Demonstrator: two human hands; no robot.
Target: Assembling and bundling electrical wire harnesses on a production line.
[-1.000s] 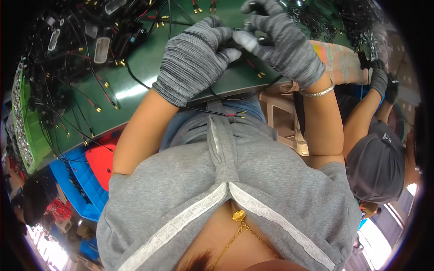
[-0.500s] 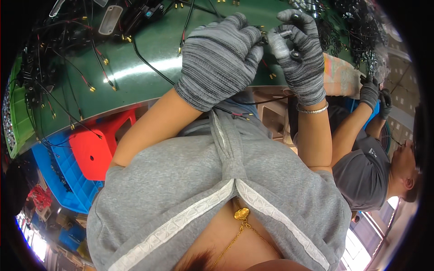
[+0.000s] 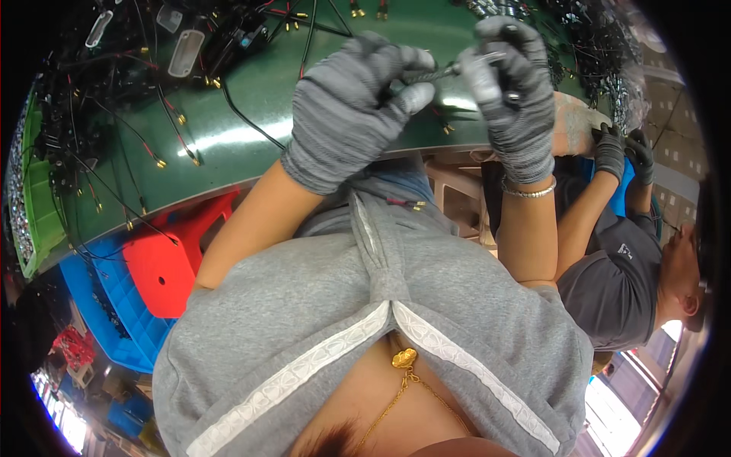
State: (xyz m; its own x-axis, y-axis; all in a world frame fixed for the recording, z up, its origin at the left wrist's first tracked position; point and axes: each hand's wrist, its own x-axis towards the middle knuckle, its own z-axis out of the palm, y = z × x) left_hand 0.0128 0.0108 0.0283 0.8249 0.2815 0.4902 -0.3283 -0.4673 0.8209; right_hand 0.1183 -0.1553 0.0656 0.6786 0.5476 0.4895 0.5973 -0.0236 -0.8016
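Note:
Both my hands wear grey striped knit gloves and work just above the green table (image 3: 251, 84). My left hand (image 3: 350, 110) pinches a short dark cable-like piece (image 3: 432, 75) between thumb and fingertips. The far end of this piece reaches the fingertips of my right hand (image 3: 516, 99). That hand is curled, with a small shiny metal part (image 3: 489, 58) at its thumb and forefinger. Small dark round spots show among its fingers; whether they are parts or holes in the glove is unclear. A red and black lead with brass-coloured tips (image 3: 407, 204) lies on my lap.
Black cables with brass-coloured ends (image 3: 179, 118) and a flat grey housing (image 3: 186, 53) lie at left. More black parts (image 3: 601, 46) are heaped at far right. A red stool (image 3: 160, 263), blue crate (image 3: 106, 305) and green bin (image 3: 42, 206) stand at left. A co-worker's gloved hands (image 3: 620, 152) are at right.
My left hand has drawn a little left and nearer, and its fingertips have come into view. The dark piece now shows between my hands. The black cable over my lap has gone from sight.

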